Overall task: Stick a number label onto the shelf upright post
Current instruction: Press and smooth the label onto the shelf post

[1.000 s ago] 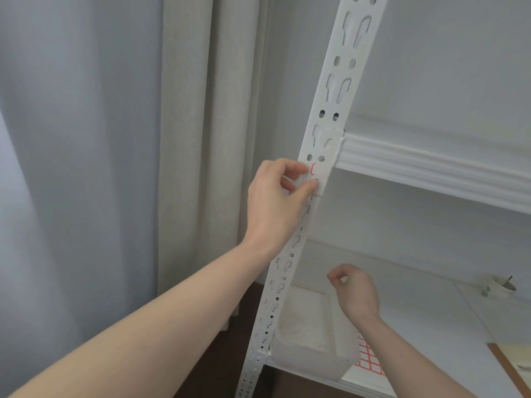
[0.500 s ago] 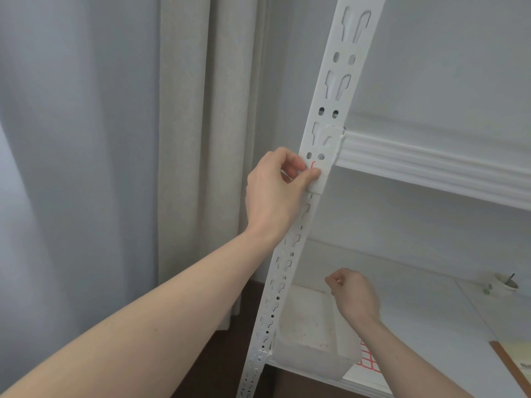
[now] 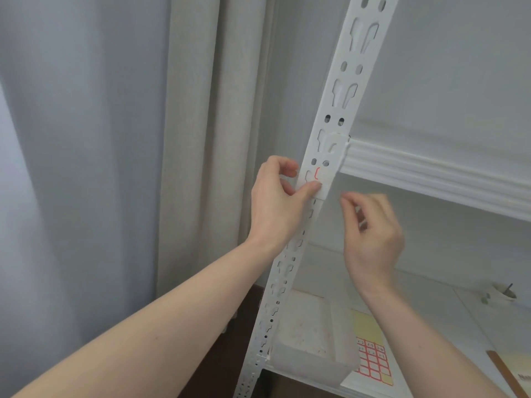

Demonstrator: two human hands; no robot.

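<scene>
Two hands at the post. The left hand [image 3: 277,202] presses its thumb flat on the label [image 3: 318,182], other fingers curled loosely off the post's left edge; the grip is a thumb press, not a pinch. The label, white with a red outline, lies on the front face of the upright post [image 3: 339,110], just below where the upper shelf [image 3: 431,179] meets it. The right hand [image 3: 373,239] hangs just right of the post, apart from it, fingers curled inward; blur hides whether they hold anything.

On the lower shelf [image 3: 431,297], a translucent plastic bin [image 3: 313,337] sits against the post's base; contents cannot be made out. Beside it lies a sheet of red-bordered labels [image 3: 372,360], partly under the bin's right wall. A small cup [image 3: 504,293] stands at far right.

Open room between the shelves, right of the post. Curtain [image 3: 115,168] hangs close on the left.
</scene>
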